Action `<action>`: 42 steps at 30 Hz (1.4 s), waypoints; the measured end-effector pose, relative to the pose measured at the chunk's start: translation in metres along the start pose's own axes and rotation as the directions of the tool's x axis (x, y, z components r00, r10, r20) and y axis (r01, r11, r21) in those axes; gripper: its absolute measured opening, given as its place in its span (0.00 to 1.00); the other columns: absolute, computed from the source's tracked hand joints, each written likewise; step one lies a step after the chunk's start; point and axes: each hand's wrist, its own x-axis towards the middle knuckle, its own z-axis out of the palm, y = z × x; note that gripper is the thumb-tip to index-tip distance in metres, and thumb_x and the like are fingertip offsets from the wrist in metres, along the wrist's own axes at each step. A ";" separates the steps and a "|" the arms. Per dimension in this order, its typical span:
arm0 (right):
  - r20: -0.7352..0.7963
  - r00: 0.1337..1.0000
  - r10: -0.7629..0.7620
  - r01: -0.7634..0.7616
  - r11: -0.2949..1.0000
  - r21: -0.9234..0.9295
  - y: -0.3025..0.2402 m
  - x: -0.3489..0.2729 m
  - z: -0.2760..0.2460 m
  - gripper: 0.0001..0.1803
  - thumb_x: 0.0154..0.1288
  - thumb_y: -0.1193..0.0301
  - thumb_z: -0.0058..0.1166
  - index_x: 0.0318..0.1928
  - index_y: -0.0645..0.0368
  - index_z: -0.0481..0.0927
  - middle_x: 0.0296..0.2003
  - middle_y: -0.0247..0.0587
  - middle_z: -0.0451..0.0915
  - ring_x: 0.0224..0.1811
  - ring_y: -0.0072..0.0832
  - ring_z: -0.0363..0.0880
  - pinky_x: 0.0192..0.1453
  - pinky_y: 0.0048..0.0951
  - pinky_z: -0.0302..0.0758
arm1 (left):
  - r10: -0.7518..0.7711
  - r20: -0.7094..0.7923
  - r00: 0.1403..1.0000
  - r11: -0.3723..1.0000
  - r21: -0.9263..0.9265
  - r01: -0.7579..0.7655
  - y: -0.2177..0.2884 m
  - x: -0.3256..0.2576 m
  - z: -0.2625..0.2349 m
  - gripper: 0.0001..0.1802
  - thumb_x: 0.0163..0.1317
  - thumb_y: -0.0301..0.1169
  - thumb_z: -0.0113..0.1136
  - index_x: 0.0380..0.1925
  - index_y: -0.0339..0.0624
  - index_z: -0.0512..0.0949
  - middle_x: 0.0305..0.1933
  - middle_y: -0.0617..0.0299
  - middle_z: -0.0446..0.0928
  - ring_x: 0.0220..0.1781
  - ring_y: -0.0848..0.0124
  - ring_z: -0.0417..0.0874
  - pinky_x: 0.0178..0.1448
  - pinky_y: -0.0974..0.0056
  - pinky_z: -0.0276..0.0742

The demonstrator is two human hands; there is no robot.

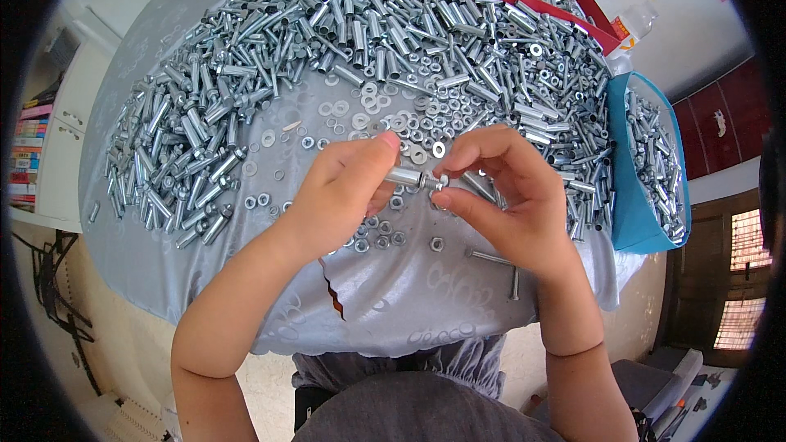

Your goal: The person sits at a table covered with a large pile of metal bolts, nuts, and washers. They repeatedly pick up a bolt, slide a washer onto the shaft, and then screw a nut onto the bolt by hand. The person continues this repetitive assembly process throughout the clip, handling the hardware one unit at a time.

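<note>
Across the cloth-covered worktop spreads a heap of loose silvery metal parts, with an open red box full of similar pieces at the far right and an open blue bin, likewise filled, nearer at the right edge. Before the person, around the worktop's middle, the left hand closes on a shiny sleeve bolt, its tip pointing right, while the right hand, loosely curled, has thumb and fingertips nearly together at that tip.

dark grey top, bare forearms, bare hands
</note>
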 end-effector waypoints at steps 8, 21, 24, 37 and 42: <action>-0.078 0.992 -0.095 0.093 0.995 -0.034 -0.001 -0.001 0.008 0.13 0.47 0.83 0.60 0.35 0.64 0.74 0.36 0.40 0.76 0.37 0.26 0.76 0.41 0.24 0.75 | -0.006 -0.048 0.999 1.000 -0.001 0.006 0.002 0.000 0.000 0.24 0.66 0.43 0.38 0.14 0.41 0.64 0.12 0.69 0.58 0.14 0.80 0.56 0.20 0.72 0.53; -0.152 0.973 -0.174 0.147 0.974 -0.174 0.005 0.000 0.014 0.12 0.49 0.79 0.61 0.36 0.64 0.75 0.32 0.39 0.78 0.31 0.23 0.76 0.35 0.21 0.73 | 0.057 -0.087 0.995 0.993 0.104 -0.048 -0.001 -0.004 0.005 0.24 0.66 0.47 0.39 0.15 0.44 0.64 0.16 0.74 0.59 0.19 0.83 0.55 0.23 0.73 0.52; -0.173 0.966 0.193 -0.171 0.976 0.135 -0.008 -0.003 0.021 0.08 0.56 0.78 0.56 0.37 0.64 0.75 0.31 0.36 0.77 0.30 0.18 0.74 0.32 0.17 0.71 | 0.088 -0.093 0.992 0.987 0.140 -0.074 -0.001 -0.004 0.004 0.25 0.66 0.48 0.38 0.16 0.44 0.64 0.16 0.74 0.58 0.21 0.83 0.55 0.24 0.73 0.53; -0.007 0.917 0.400 -0.368 0.850 0.378 -0.011 -0.001 0.015 0.09 0.60 0.77 0.52 0.40 0.68 0.72 0.33 0.37 0.76 0.33 0.20 0.76 0.37 0.19 0.73 | 0.260 -0.134 0.956 0.919 0.337 -0.203 0.003 -0.009 0.007 0.22 0.67 0.43 0.39 0.18 0.40 0.64 0.17 0.72 0.58 0.23 0.82 0.56 0.26 0.72 0.55; -0.092 0.973 0.214 -0.189 0.955 0.229 -0.004 -0.003 0.017 0.11 0.56 0.79 0.56 0.40 0.68 0.73 0.34 0.39 0.77 0.37 0.22 0.77 0.41 0.21 0.74 | 0.219 -0.140 0.966 0.940 0.297 -0.170 -0.002 -0.007 0.003 0.23 0.67 0.43 0.39 0.16 0.41 0.63 0.17 0.73 0.57 0.23 0.82 0.55 0.25 0.72 0.54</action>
